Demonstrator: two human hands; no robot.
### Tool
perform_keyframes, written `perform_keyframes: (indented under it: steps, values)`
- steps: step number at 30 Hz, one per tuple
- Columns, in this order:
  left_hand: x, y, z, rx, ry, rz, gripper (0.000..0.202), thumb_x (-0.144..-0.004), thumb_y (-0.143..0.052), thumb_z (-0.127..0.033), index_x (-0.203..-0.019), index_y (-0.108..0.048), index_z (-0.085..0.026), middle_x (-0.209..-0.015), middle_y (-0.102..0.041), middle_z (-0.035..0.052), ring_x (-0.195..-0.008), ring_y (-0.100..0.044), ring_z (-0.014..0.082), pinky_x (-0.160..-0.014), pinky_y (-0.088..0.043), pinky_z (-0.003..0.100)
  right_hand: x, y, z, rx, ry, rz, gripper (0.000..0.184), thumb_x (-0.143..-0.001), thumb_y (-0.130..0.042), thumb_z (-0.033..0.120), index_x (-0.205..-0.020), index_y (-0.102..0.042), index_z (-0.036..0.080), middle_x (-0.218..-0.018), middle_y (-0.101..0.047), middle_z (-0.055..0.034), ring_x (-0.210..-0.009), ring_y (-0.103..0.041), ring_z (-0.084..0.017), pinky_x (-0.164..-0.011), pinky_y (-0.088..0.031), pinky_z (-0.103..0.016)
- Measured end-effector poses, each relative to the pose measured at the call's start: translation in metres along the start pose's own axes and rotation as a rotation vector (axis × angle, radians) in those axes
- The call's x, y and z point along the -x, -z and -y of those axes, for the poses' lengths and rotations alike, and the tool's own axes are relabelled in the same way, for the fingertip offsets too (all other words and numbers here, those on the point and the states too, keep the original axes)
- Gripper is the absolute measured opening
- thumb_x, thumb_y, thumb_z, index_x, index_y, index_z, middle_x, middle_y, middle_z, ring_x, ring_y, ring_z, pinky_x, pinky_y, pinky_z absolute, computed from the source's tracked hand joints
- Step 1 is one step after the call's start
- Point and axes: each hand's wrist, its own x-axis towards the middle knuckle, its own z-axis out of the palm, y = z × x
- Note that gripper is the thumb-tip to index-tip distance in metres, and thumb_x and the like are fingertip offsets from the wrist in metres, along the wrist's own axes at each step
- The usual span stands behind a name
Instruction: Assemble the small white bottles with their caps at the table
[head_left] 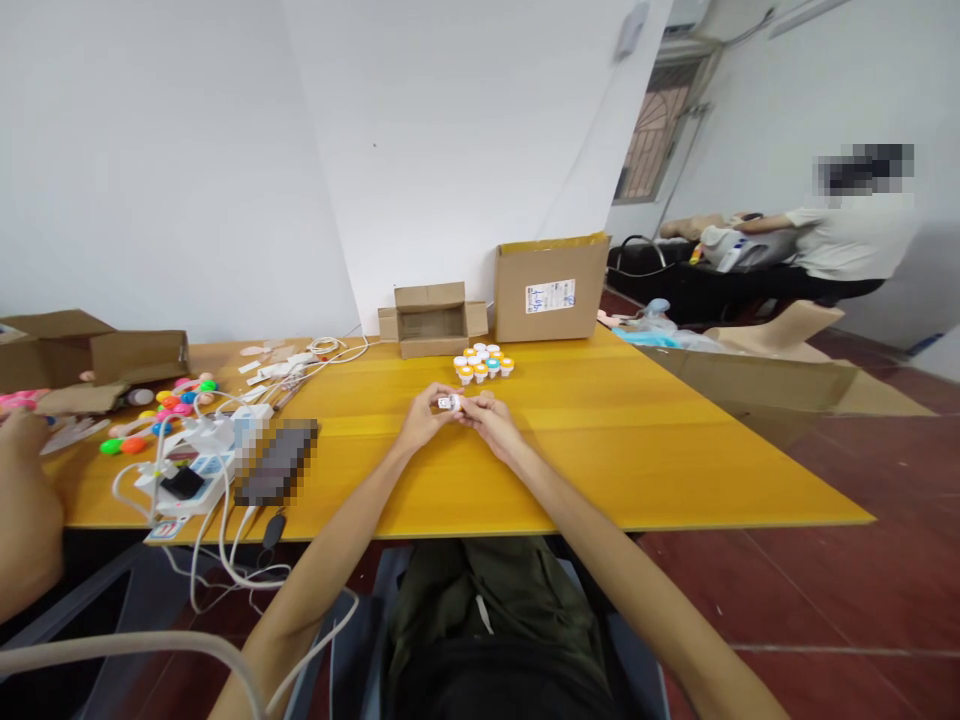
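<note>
My left hand (421, 418) and my right hand (491, 422) meet above the middle of the table, both closed. Between them is a small white piece with dark print (448, 403), gripped by the fingers of both hands; its exact kind is too small to tell. Just beyond stands a tight cluster of small white pieces (481, 366) with round white, orange and blue tops. Behind that cluster is a small open cardboard box (433, 345), its flaps spread and its opening towards me.
A larger cardboard box (551, 300) stands at the back of the yellow table (637, 440). Leftward lie a phone (276, 465), a power strip with cables (217, 460) and coloured balls (176, 405). Another person's arm (26, 510) enters at left; a person (847, 235) sits far right.
</note>
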Motion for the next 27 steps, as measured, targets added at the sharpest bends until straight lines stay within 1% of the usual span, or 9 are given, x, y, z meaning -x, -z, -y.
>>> perform_keyframes:
  steps: [5, 14, 19, 24, 27]
  values:
    - [0.0009, -0.0001, -0.0021, -0.023, -0.01, 0.005, 0.03, -0.066, -0.081, -0.023, -0.092, -0.066, -0.02, -0.11, -0.076, 0.0062, -0.103, -0.07, 0.0234, -0.092, -0.052, 0.036, -0.0008, -0.0008, -0.0002, -0.012, 0.003, -0.015, 0.037, -0.054, -0.092, 0.044, -0.063, -0.068, 0.019, -0.067, -0.07, -0.0008, -0.068, -0.067, -0.015, -0.07, -0.056, -0.03]
    - [0.0029, -0.0003, -0.0062, -0.046, -0.045, 0.013, 0.027, -0.068, -0.08, -0.022, -0.091, -0.066, -0.021, -0.109, -0.076, 0.0062, -0.103, -0.07, 0.0239, -0.093, -0.052, 0.036, 0.0025, -0.0058, 0.006, -0.017, -0.026, -0.037, 0.045, -0.042, -0.094, 0.051, -0.062, -0.07, 0.019, -0.065, -0.07, -0.0002, -0.064, -0.064, -0.013, -0.066, -0.054, -0.026]
    - [0.0026, -0.001, -0.0047, -0.074, -0.035, -0.013, 0.029, -0.068, -0.081, -0.024, -0.092, -0.066, -0.02, -0.105, -0.077, 0.0055, -0.098, -0.071, 0.0224, -0.091, -0.052, 0.035, 0.004, -0.0066, 0.0069, -0.031, -0.004, -0.026, 0.043, -0.045, -0.094, 0.051, -0.061, -0.07, 0.019, -0.066, -0.07, -0.0002, -0.064, -0.063, -0.012, -0.069, -0.054, -0.027]
    - [0.0018, -0.0012, -0.0001, -0.121, -0.025, -0.03, 0.028, -0.069, -0.08, -0.027, -0.091, -0.065, -0.02, -0.095, -0.076, 0.0029, -0.09, -0.071, 0.0203, -0.086, -0.054, 0.033, 0.0026, -0.0047, 0.0033, -0.034, 0.036, -0.012, 0.039, -0.048, -0.093, 0.048, -0.069, -0.075, 0.021, -0.077, -0.074, -0.0015, -0.072, -0.065, -0.014, -0.079, -0.055, -0.031]
    - [0.0011, -0.001, 0.0021, -0.141, -0.02, -0.042, 0.027, -0.07, -0.08, -0.029, -0.09, -0.065, -0.02, -0.088, -0.074, 0.0007, -0.085, -0.07, 0.019, -0.082, -0.055, 0.032, 0.0005, -0.0027, 0.0007, -0.017, 0.047, -0.014, 0.036, -0.05, -0.093, 0.046, -0.071, -0.076, 0.022, -0.078, -0.074, -0.002, -0.075, -0.065, -0.016, -0.082, -0.055, -0.033]
